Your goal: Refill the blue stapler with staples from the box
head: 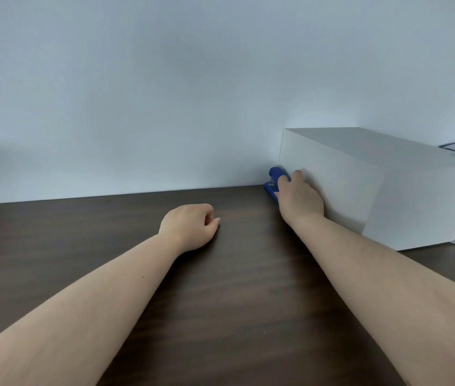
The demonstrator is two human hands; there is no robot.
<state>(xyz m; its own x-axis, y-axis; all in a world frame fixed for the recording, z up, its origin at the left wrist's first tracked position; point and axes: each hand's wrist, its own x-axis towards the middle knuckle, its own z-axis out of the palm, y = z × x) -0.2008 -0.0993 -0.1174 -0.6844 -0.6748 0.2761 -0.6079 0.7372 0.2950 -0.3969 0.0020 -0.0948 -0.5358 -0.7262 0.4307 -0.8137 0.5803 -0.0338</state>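
Blue stapler [275,181] is lying at the worktop's [220,288] far edge, beside the white box [360,185], its length running toward you. Your right hand [300,199] is curling over it, fingers closing. Your left hand [190,227] is resting loosely fisted, empty, farther away.

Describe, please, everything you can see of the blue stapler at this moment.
The blue stapler sits on the dark wood-grain table, at its far edge by the pale wall and beside the white box. Only its left end shows: a rounded, glossy, plastic-looking top over a flat base, with a small pale label. The right hand covers the rest, fingers curled over it. Whether it is open or closed cannot be told. The left hand lies apart from it.
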